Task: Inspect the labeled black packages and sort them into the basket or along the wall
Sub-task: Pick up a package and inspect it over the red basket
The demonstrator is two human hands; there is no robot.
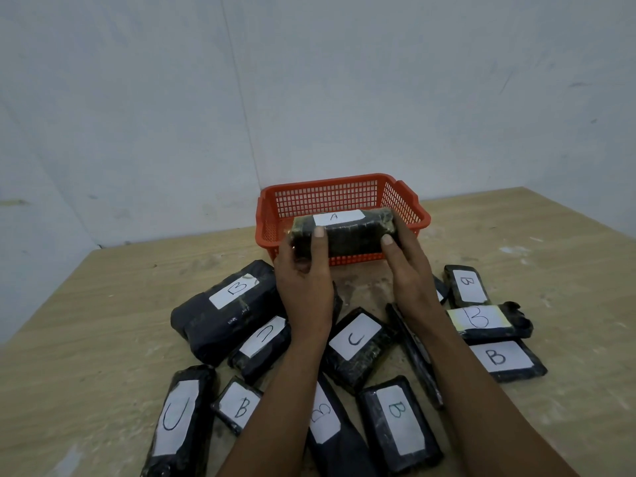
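While the black wrapped package labelled A is held at both ends by the left hand and right hand, fingers curled round it, above the red plastic mesh basket, about a dozen labelled packages are left on the wooden counter; sorting seems barely begun.

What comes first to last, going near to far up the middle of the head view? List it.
B package → C package → right hand → A package → orange basket → wall
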